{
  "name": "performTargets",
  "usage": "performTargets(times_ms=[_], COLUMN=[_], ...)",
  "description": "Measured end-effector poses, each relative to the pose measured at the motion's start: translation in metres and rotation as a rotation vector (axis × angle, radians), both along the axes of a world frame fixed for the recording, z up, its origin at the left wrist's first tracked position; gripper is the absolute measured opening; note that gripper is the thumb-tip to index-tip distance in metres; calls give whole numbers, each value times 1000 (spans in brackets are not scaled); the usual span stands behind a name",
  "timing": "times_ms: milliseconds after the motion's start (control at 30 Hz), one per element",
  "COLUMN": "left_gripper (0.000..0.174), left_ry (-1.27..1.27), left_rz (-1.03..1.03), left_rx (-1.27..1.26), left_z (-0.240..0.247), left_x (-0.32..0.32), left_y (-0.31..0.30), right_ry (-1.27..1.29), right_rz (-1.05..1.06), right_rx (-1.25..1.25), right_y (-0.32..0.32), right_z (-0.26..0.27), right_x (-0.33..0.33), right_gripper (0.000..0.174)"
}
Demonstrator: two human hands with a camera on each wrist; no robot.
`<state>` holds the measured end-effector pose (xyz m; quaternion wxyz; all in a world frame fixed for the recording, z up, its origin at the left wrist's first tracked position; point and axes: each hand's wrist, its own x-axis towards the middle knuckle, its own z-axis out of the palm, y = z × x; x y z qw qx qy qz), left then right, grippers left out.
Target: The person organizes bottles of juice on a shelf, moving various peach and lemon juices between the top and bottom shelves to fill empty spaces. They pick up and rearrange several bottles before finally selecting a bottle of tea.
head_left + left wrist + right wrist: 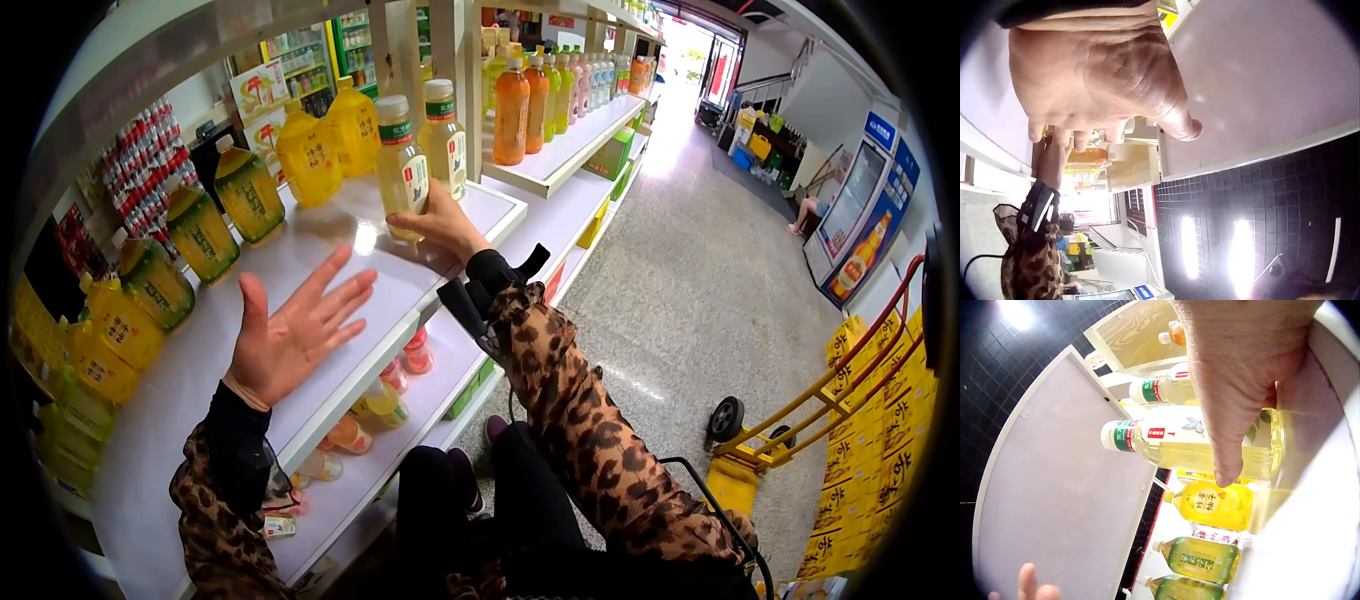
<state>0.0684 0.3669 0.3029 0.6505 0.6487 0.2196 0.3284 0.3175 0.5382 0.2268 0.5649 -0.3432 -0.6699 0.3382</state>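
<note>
My right hand point(447, 222) grips the lower part of a clear drink bottle point(402, 165) holding pale yellow liquid, with a white cap and a green neck label. The bottle stands upright at the shelf's end. In the right wrist view the thumb point(1227, 459) lies across this bottle point(1172, 440). A matching bottle point(442, 135) stands right beside it. My left hand point(300, 325) hovers over the white shelf point(200, 350), fingers spread, holding nothing. The left wrist view shows its palm point(1097, 81) and, beyond it, the right hand point(1052, 164).
Large yellow jugs point(305, 155) and green-labelled bottles point(250, 192) line the shelf's back edge. Orange bottles point(511, 115) stand on the neighbouring shelf. Cups and a bottle point(380, 402) sit on the tier below. A yellow hand truck point(735, 480) and a drinks fridge point(860, 210) are at the right.
</note>
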Motion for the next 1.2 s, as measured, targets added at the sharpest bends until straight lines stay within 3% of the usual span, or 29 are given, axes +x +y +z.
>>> performTargets(times_ms=[100, 233, 667, 767, 867, 933, 967, 1200], left_gripper=[113, 111, 114, 112, 102, 83, 65, 52], left_ry=[-228, -165, -148, -247, -326, -54, -17, 10], left_rz=[-247, -217, -157, -103, -108, -47, 137, 148], left_rx=[-296, -473, -473, -418, -421, -435, -433, -367], left_z=[-7, -24, -27, -20, -24, -33, -39, -35], left_x=[0, -5, -4, -3, -10, -12, -10, -7], left_y=[-2, 8, 5, 4, 12, 20, 21, 15], right_ry=[12, -11, -9, -21, -44, -55, -28, -78], right_rz=[8, -23, -23, -8, -13, -24, -23, -79], right_rx=[10, 12, -4, -20, -57, -72, -36, -8], right_y=[-5, -2, -2, -6, -14, -12, -10, -3], right_z=[3, 2, 0, 3, 11, 7, 5, 3], right_x=[0, 0, -2, -2, -1, -1, -2, -1], right_gripper=[62, 61, 60, 59, 58, 58, 59, 63])
